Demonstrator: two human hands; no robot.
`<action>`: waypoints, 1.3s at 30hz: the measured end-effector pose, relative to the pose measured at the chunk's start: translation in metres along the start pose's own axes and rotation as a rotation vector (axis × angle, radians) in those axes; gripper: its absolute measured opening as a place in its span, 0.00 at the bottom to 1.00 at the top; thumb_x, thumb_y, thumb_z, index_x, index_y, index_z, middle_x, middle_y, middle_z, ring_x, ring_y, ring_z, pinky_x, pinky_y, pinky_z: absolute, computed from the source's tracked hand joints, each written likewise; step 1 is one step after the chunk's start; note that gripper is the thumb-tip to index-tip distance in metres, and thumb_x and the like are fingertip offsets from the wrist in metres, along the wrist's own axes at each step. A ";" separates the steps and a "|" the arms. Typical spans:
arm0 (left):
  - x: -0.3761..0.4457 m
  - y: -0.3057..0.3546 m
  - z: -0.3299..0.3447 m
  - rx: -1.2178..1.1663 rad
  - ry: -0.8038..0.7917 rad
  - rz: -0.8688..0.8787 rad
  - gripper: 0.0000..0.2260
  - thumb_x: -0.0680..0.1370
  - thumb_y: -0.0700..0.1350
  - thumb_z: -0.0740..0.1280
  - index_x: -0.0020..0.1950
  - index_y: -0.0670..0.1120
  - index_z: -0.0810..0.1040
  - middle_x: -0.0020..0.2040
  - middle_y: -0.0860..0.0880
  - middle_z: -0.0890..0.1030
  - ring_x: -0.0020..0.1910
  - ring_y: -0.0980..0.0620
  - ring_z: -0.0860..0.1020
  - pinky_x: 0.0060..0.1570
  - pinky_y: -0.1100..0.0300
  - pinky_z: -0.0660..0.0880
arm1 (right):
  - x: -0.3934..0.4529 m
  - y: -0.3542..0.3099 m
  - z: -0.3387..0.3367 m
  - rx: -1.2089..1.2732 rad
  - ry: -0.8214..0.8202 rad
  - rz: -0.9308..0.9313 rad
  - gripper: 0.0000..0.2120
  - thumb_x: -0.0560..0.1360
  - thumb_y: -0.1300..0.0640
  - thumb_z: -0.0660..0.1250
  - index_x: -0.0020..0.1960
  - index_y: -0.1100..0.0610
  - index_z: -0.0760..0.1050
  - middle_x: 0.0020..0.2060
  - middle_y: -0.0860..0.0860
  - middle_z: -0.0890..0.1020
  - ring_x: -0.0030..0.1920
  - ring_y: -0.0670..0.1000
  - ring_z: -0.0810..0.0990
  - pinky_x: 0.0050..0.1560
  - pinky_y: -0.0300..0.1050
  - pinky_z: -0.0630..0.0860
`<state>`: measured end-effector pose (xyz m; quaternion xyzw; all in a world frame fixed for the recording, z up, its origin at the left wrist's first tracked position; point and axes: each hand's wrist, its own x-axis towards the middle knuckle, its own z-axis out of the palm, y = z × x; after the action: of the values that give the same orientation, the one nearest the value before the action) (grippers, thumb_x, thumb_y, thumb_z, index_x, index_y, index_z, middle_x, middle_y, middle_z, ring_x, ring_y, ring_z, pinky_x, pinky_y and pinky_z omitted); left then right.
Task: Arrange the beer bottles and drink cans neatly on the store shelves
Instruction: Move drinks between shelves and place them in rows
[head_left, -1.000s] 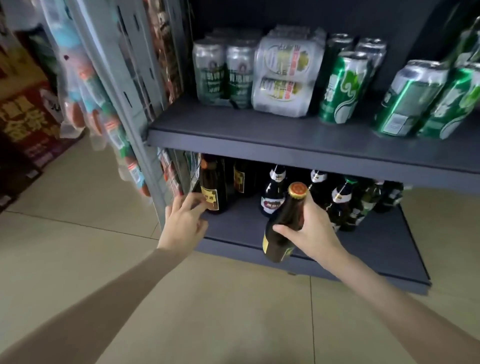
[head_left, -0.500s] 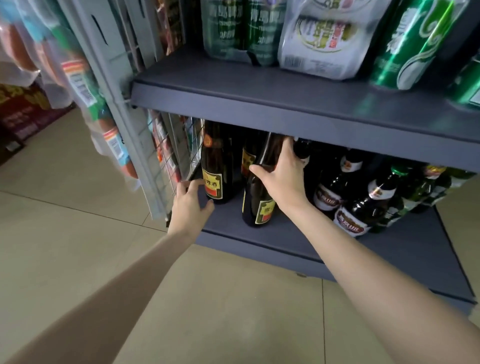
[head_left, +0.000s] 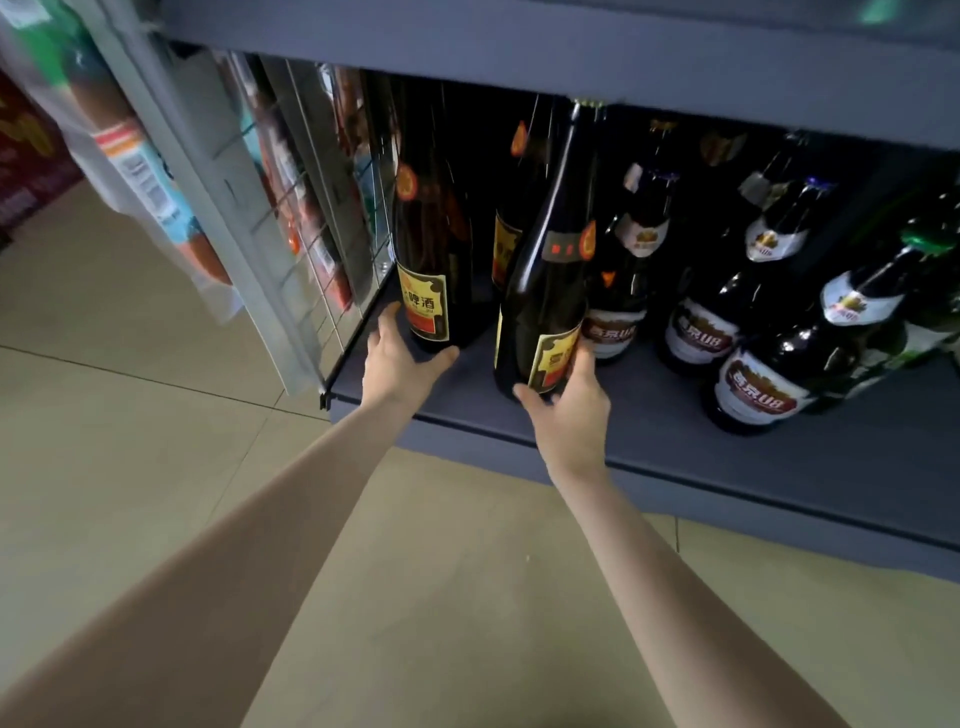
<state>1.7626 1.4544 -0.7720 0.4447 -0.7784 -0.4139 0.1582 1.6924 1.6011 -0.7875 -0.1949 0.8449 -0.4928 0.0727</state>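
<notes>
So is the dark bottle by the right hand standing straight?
Tipped: the dark yellow-labelled glass bottle leans, neck slanting right, toward the shelf above.

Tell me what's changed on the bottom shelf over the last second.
The right hand carried its brown bottle in from the shelf edge and stood it beside the left bottle; its grip slid from neck to base and it holds the bottle there, tilted. The left hand moved from the shelf's left end onto the left bottle's base. The white-labelled bottles stayed put.
</notes>
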 end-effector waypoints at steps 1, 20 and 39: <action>0.004 -0.001 0.002 -0.031 0.011 -0.001 0.36 0.73 0.50 0.71 0.75 0.49 0.54 0.72 0.44 0.64 0.70 0.44 0.64 0.65 0.51 0.63 | 0.003 -0.001 0.004 -0.029 0.042 0.019 0.31 0.68 0.60 0.74 0.67 0.61 0.65 0.59 0.55 0.77 0.60 0.57 0.76 0.59 0.55 0.74; 0.009 -0.006 0.006 -0.022 0.008 -0.016 0.31 0.76 0.49 0.67 0.74 0.50 0.56 0.67 0.42 0.70 0.66 0.42 0.68 0.60 0.52 0.67 | 0.027 -0.022 0.035 -0.151 0.030 0.212 0.24 0.75 0.58 0.68 0.66 0.62 0.61 0.63 0.58 0.70 0.59 0.60 0.75 0.52 0.53 0.73; -0.102 0.159 -0.091 0.322 0.199 0.977 0.18 0.71 0.41 0.55 0.60 0.41 0.71 0.51 0.44 0.74 0.49 0.44 0.73 0.50 0.54 0.67 | -0.026 -0.119 -0.230 -0.503 0.084 -0.694 0.22 0.71 0.64 0.70 0.63 0.62 0.69 0.59 0.56 0.72 0.58 0.52 0.69 0.59 0.37 0.65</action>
<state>1.7854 1.5343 -0.5797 0.0856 -0.9301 -0.1225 0.3354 1.6744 1.7447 -0.5707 -0.4589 0.8254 -0.2742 -0.1816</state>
